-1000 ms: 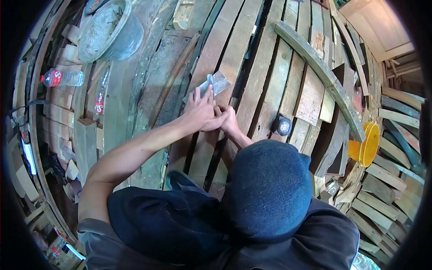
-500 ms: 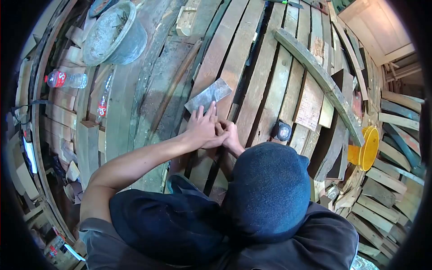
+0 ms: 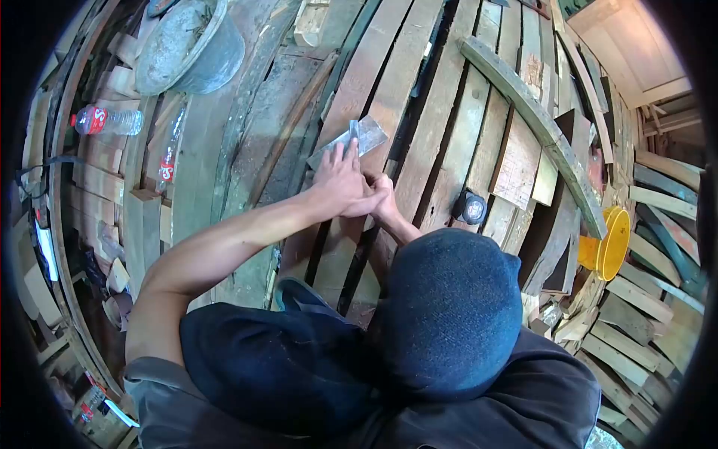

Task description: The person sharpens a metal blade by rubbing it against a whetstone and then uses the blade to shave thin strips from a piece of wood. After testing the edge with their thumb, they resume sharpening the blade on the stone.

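My left hand [image 3: 340, 179] lies over a narrow flat metal blade [image 3: 354, 129], which looks like a chisel. Its index and middle fingers stretch along the blade and press on it, while the thumb reaches across my right hand. Curled fingers of my right hand [image 3: 383, 196] close behind, around the tool's rear part, which the hands hide. Under the blade is a flat grey rectangular slab [image 3: 372, 135], like a sharpening stone, with a wet-looking surface. It lies slantwise on the wooden planks [image 3: 396, 97]; my left hand covers its near edge.
A black tape measure [image 3: 470, 207] sits to the right on the planks. Beyond it are a long curved timber [image 3: 535, 123] and a yellow bucket [image 3: 613, 243]. At left stand a grey basin [image 3: 217, 56] and a plastic bottle [image 3: 112, 121]. A person's cap-covered head [image 3: 452, 314] fills the lower middle.
Both hands have moved forward, away from the body. The blade has slid up along the slab, and its tip now shows near the slab's far edge.
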### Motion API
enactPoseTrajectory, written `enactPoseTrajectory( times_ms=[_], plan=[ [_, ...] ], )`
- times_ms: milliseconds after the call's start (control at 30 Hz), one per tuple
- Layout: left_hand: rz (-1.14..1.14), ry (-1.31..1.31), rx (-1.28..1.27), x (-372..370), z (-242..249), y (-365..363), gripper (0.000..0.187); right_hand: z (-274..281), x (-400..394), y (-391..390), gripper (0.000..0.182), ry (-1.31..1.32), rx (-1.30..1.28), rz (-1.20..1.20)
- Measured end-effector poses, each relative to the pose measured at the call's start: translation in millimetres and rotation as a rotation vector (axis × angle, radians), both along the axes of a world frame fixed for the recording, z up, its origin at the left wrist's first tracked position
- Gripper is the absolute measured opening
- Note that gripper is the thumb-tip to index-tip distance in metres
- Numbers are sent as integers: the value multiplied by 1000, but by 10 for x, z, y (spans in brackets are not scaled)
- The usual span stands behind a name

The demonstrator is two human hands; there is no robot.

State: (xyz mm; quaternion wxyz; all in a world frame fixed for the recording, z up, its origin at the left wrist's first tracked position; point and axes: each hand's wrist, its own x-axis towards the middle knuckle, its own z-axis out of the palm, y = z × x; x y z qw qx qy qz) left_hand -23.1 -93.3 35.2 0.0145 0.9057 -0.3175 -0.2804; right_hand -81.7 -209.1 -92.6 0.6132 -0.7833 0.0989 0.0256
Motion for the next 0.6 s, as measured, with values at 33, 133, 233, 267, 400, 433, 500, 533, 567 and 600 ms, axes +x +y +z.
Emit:
enactPoseTrajectory(
  times_ms=[33,133,233,267,400,433,500,533,567,600],
  plan=[
    [-9,12,26,6,18,-23,98,-94,-73,-10,29,-6,-124,16],
    [-69,59,-16,-138,24,87,96,-39,-328,62,30,41,55,-43],
    [5,-25,-112,46,-85,58,94,-118,-87,-46,31,62,-91,33],
    [46,-40,-134,56,-82,45,93,-148,-1,-62,29,-1,-55,12],
    [-49,87,5,-62,103,1,87,-655,-287,76,30,-206,-149,-61],
    [-95,45,26,-149,89,44,86,-355,-356,105,31,-15,-27,-56],
    [-68,82,-26,-92,61,97,86,104,-216,44,33,164,-94,-17],
    [-29,56,-34,-1,39,44,88,-58,-141,-14,33,60,-127,8],
    [4,40,-36,131,-4,-14,89,-50,-25,-20,33,-35,-153,28],
    [45,27,-35,153,-29,-31,91,-20,9,-17,32,-7,8,8]
  ],
)
